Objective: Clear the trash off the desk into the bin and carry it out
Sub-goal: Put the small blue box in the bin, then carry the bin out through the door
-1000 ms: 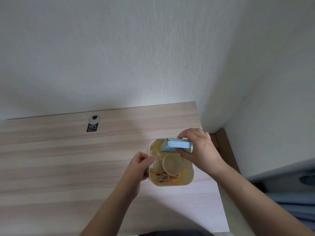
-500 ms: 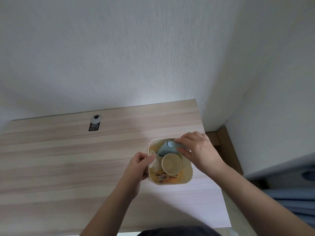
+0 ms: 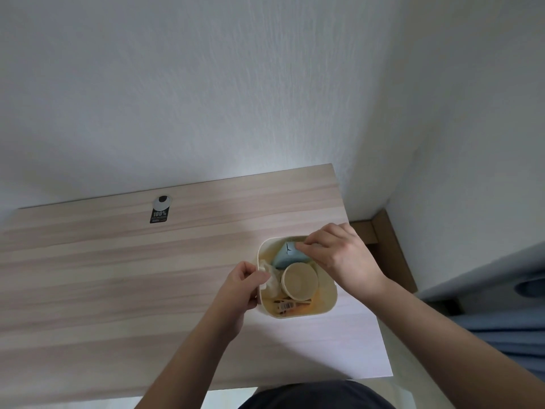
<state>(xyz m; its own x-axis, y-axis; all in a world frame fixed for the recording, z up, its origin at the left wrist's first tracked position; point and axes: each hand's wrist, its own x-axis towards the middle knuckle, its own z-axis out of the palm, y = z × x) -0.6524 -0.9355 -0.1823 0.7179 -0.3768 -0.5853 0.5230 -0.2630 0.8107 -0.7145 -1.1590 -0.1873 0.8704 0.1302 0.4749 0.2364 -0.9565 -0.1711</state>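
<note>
While left hand (image 3: 240, 286) grips bin (image 3: 327, 305) rim; right fingers (image 3: 306, 246) pinch blue carton (image 3: 287, 255) inside

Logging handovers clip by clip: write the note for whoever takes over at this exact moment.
Left hand: pinching the left rim of the cream bin, steadying it.
Right hand: fingers on the blue carton, which is inside the bin.
Bin stands on the desk near its right edge, holding a paper cup, tissue and wrappers.
Done: no loose trash visible on the desk.
Left: release carton, carry bin out.
</note>
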